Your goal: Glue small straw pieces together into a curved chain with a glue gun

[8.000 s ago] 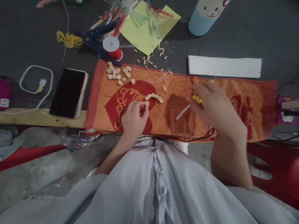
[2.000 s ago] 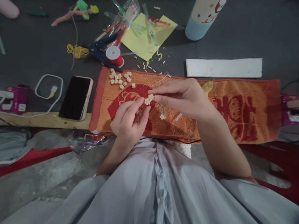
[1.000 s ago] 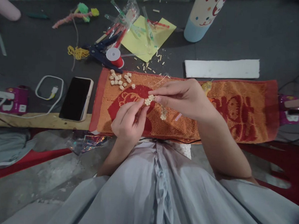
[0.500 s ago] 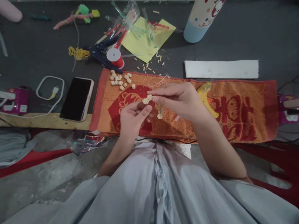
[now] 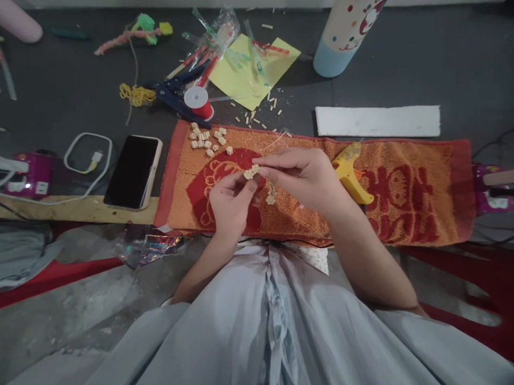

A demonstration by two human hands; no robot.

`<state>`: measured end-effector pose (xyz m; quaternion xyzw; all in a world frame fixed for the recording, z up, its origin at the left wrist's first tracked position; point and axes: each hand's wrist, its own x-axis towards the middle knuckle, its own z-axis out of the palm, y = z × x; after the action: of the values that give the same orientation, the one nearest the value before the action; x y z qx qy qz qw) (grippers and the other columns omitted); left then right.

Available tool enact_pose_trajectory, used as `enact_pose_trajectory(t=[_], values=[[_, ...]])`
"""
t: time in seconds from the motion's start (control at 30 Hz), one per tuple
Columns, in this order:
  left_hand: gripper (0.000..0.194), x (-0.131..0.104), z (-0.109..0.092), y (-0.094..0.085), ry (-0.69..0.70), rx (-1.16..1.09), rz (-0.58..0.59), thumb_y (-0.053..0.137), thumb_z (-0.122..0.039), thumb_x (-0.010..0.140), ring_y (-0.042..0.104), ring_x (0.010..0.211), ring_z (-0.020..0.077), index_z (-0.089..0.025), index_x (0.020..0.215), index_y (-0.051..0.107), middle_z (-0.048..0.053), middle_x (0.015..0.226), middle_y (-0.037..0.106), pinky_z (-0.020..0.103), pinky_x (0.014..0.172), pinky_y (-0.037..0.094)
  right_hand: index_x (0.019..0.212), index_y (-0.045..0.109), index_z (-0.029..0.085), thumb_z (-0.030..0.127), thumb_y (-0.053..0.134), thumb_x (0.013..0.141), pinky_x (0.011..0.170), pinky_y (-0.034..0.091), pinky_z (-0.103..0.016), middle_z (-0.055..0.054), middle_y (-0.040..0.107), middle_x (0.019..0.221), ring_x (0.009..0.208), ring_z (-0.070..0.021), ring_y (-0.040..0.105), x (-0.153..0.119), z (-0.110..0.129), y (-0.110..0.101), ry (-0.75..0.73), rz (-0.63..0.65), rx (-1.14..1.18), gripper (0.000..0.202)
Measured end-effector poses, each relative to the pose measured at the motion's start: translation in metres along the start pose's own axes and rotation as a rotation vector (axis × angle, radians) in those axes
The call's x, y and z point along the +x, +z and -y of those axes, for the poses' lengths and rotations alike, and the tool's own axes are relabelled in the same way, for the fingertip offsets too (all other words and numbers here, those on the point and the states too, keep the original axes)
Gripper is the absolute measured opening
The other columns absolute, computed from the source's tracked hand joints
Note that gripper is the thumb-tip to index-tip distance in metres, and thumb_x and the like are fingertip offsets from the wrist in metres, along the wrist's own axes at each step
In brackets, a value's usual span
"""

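Observation:
Above the orange and red towel (image 5: 307, 218), both my hands meet at a small cream cluster (image 5: 252, 171) that looks built from short pale tubes. My left hand (image 5: 229, 205) is closed, pinching it from below between thumb and fingers. The thumb and forefinger of my right hand (image 5: 305, 175) close on its upper right side. Under the right fingers hangs a similar cream piece (image 5: 271, 194); whether it is joined to the cluster I cannot tell. Several cream clusters (image 5: 202, 138) lie at the towel's upper left. A yellow glue gun (image 5: 350, 173) rests right of my right hand.
Behind the towel lie a red thread spool (image 5: 204, 110), dark blue pliers (image 5: 169, 93), a yellow paper (image 5: 228, 79) strewn with wrapped straws, and a white strip (image 5: 377, 120). A phone (image 5: 133, 171) sits at left, a tall bottle (image 5: 333, 50) at the back.
The view has shifted slightly. Both hands keep their pinch on the cream cluster, with only a very small movement of the fingers.

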<state>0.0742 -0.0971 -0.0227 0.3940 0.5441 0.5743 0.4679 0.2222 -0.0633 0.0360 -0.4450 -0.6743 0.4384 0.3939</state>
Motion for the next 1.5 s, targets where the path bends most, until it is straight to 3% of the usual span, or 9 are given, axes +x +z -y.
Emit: enact_pose_trajectory(t=[0.17,0.33,0.53,0.67,0.77,0.87,1.0,1.27,1.5], values=[[0.047,0.002,0.002,-0.002,0.033,0.022,-0.003,0.079,-0.063,0.067,0.051,0.041,0.0056,-0.019,0.067,0.063,-0.005,0.057,0.058,0.018,0.039,0.042,0.098,0.082,0.019,0.029,0.072,0.083,0.07,0.053,-0.027,-0.006,0.078,0.089,0.078,-0.0166,0.07,-0.001,0.0,0.001,0.021,-0.027,0.039,0.021],[0.037,0.01,0.0,-0.015,0.029,0.134,-0.052,0.082,-0.05,0.066,0.056,0.042,0.0066,-0.017,0.07,0.067,-0.004,0.058,0.063,0.017,0.04,0.041,0.096,0.082,0.02,0.032,0.073,0.083,0.067,0.056,-0.027,-0.004,0.077,0.084,0.08,-0.0178,0.07,0.002,0.0,-0.005,0.046,-0.091,0.092,0.02],[0.017,0.035,-0.004,-0.052,0.302,0.61,-0.189,0.073,-0.032,0.076,0.062,0.059,0.01,-0.016,0.074,0.072,0.001,0.069,0.07,0.022,0.06,0.048,0.095,0.082,0.018,0.032,0.074,0.08,0.068,0.055,-0.028,-0.004,0.077,0.086,0.077,-0.015,0.067,0.009,-0.007,-0.016,0.035,-0.139,0.135,0.021],[0.013,0.053,-0.015,-0.074,0.399,0.956,-0.283,0.071,-0.026,0.078,0.059,0.062,0.0127,-0.016,0.069,0.068,0.001,0.067,0.065,0.027,0.067,0.046,0.091,0.08,0.015,0.037,0.074,0.078,0.066,0.051,-0.028,-0.006,0.076,0.085,0.073,-0.0153,0.066,0.019,-0.024,-0.022,0.075,-0.037,0.036,0.026],[0.011,0.062,-0.022,-0.083,0.377,1.125,-0.293,0.065,-0.022,0.084,0.06,0.073,0.0162,-0.017,0.075,0.066,0.002,0.073,0.064,0.03,0.076,0.046,0.084,0.078,0.016,0.036,0.073,0.077,0.064,0.047,-0.027,-0.005,0.075,0.078,0.068,-0.0144,0.064,0.028,-0.039,-0.023,0.11,0.161,-0.113,0.022],[0.01,0.068,-0.023,-0.09,0.399,1.155,-0.259,0.06,-0.019,0.088,0.062,0.086,0.0196,-0.019,0.082,0.067,0.005,0.083,0.066,0.032,0.083,0.046,0.085,0.078,0.017,0.036,0.071,0.079,0.064,0.042,-0.026,-0.004,0.074,0.076,0.067,-0.0137,0.062,0.038,-0.05,-0.019,0.098,0.351,-0.26,0.021],[0.018,0.074,-0.022,-0.098,0.513,1.125,-0.194,0.052,-0.021,0.093,0.063,0.099,0.0212,-0.02,0.096,0.07,0.008,0.096,0.069,0.034,0.092,0.048,0.091,0.078,0.018,0.035,0.067,0.083,0.068,0.042,-0.026,-0.003,0.075,0.083,0.072,-0.0143,0.063,0.046,-0.054,-0.012,0.083,0.438,-0.377,0.022],[0.038,0.061,-0.026,-0.094,0.637,1.199,0.121,0.056,-0.02,0.092,0.057,0.119,0.0265,-0.025,0.128,0.063,0.011,0.128,0.06,0.043,0.105,0.046,0.098,0.074,0.016,0.028,0.055,0.092,0.072,0.041,-0.028,-0.009,0.072,0.093,0.083,-0.0191,0.062,0.021,-0.042,-0.024,0.068,0.164,-0.645,0.024],[0.024,0.043,-0.009,-0.063,0.637,1.126,0.402,0.056,-0.027,0.095,0.059,0.107,0.0234,-0.02,0.114,0.07,0.009,0.11,0.066,0.04,0.099,0.049,0.088,0.071,0.016,0.037,0.064,0.089,0.064,0.034,-0.029,-0.008,0.071,0.082,0.074,-0.0213,0.062,-0.027,-0.035,-0.005,0.274,0.076,-0.895,0.022]])
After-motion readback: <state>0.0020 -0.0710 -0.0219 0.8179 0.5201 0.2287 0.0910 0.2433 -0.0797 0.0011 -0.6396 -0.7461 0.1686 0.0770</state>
